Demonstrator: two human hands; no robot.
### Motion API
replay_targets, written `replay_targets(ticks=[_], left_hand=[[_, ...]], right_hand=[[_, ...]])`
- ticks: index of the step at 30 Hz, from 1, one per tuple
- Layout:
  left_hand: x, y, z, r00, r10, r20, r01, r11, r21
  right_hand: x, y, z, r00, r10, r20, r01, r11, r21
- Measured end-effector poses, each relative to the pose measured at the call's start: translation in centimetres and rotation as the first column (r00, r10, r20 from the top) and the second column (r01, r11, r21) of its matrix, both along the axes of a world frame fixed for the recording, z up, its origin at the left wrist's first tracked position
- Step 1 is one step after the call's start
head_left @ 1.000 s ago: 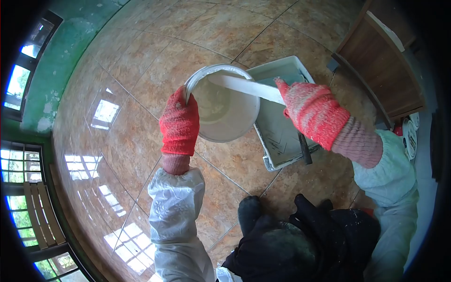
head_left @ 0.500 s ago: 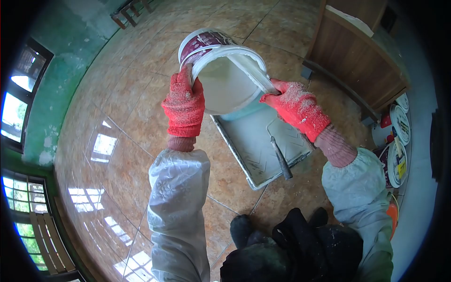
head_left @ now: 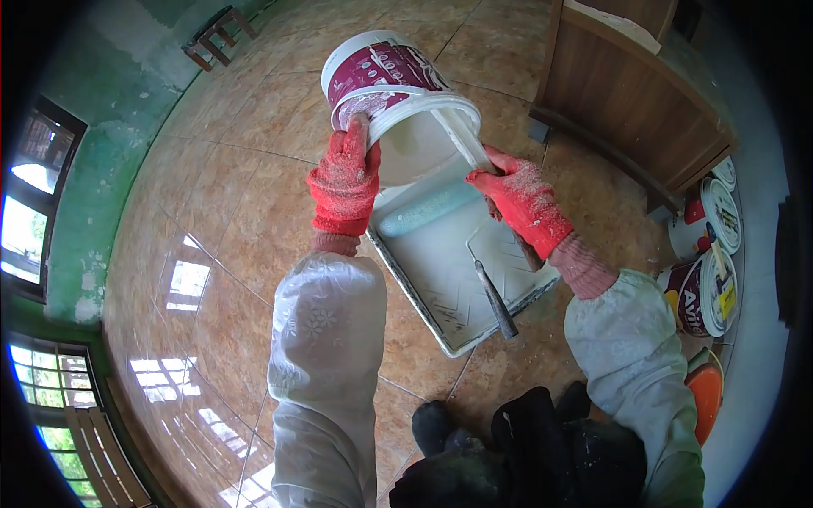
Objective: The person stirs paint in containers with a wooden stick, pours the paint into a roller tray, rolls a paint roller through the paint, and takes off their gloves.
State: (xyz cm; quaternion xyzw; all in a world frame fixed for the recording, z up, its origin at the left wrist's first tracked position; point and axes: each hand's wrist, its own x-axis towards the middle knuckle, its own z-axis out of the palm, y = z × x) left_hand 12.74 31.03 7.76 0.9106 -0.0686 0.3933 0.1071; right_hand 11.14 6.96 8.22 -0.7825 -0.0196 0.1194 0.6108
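Note:
A maroon and white paint bucket [head_left: 385,72] is tipped over the tray, its open mouth towards me, white paint inside. My left hand [head_left: 345,182], in a red gritty glove, grips the near left rim of the bucket. My right hand [head_left: 525,199], gloved alike, closes round a flat paint-coated stick [head_left: 460,137] reaching into the bucket's mouth; its brown end shows below the palm. Below lies a paint tray [head_left: 423,311] holding white paint. A paint roller [head_left: 428,208] rests in it, pale blue with paint, its dark handle [head_left: 495,300] over the near edge.
Tiled floor [head_left: 229,186] surrounds the tray, and my dark shoes [head_left: 434,427] are close to its near side. A wooden cabinet [head_left: 627,110] stands at the right. Several paint buckets [head_left: 720,292] and an orange container [head_left: 705,398] line the right wall. A small stool [head_left: 218,38] is far left.
The bucket has tipped further, showing more of its maroon side and less of its inside. More of the roller shows in the tray. Both hands keep their grips.

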Motion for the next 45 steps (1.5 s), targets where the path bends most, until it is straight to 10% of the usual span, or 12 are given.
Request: replay_targets(ticks=[29,45], left_hand=[[1.5,-1.0,-3.6,0.983,-0.158,0.089,0.138,0.971,0.196],[0.4,-1.1,-3.3,0.999,-0.051,0.000,0.051,0.993,-0.107]], right_hand=[[0.4,1.0,-4.7,0.994,-0.085,-0.069,0.102,0.945,0.310],[1.5,-1.1,-3.7,0.986,-0.035,0.164,0.065,0.981,-0.182]])
